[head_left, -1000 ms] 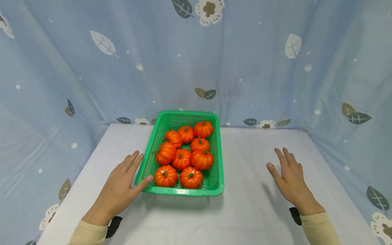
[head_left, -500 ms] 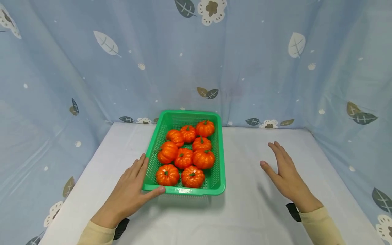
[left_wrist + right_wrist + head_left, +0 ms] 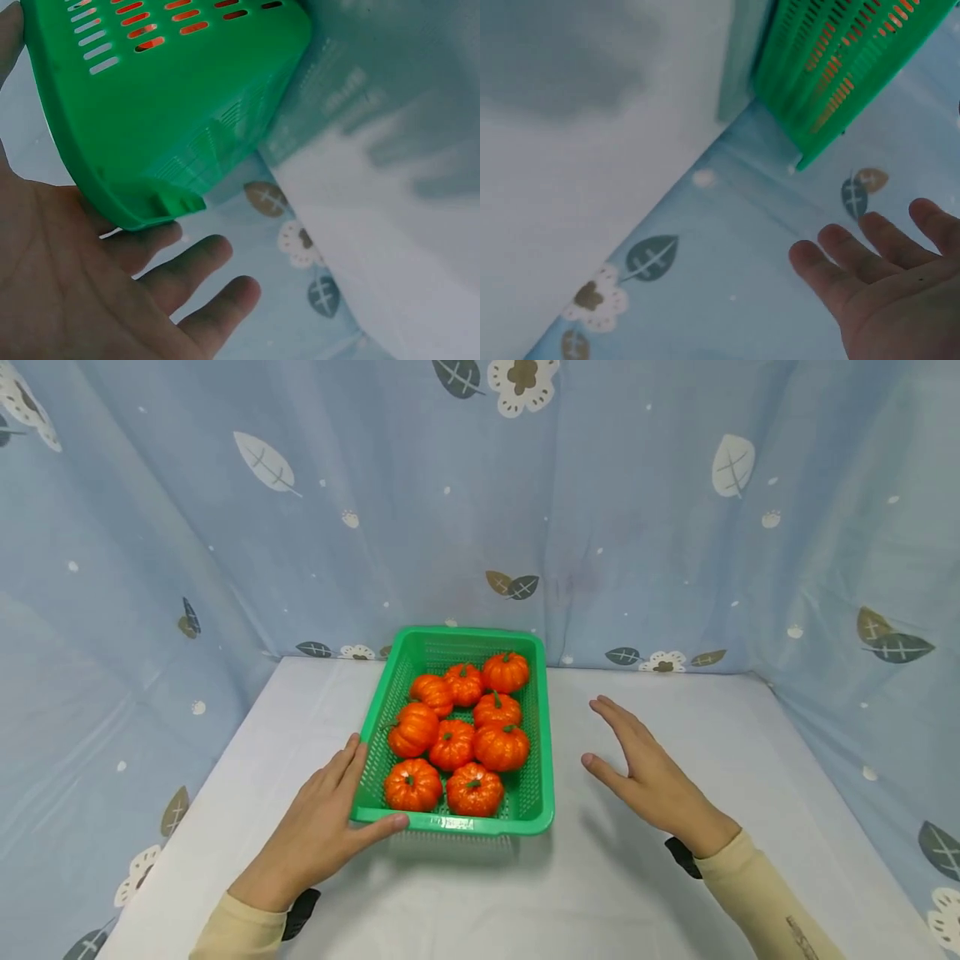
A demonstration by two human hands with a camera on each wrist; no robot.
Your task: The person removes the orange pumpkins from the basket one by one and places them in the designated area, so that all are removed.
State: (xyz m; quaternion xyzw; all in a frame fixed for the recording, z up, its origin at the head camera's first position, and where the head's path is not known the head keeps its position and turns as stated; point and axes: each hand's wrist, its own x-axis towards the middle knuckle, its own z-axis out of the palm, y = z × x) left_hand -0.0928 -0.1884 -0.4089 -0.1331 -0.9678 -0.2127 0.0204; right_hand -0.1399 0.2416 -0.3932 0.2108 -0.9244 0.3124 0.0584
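Your green basket (image 3: 450,821) stands on the tabletop (image 3: 600,893), left of the middle, its far end towards the patterned cloth (image 3: 420,543). Nine orange pumpkins (image 3: 452,745) sit inside it, none of them in a hand.

Your left hand (image 3: 315,827) is at the basket's near left corner, with the fingers along the left side and the thumb over the near rim. It looks to be touching, but that grip is wide, spanning the corner rather than curled round it. Your right hand (image 3: 656,781) hangs to the right of the basket, apart from it, its grip also wide and holding nothing; its shadow falls on the tabletop.

As a judgement, you are at an early stage: contact on the left side appears done, while contact on the right and any firm hold are not yet made.
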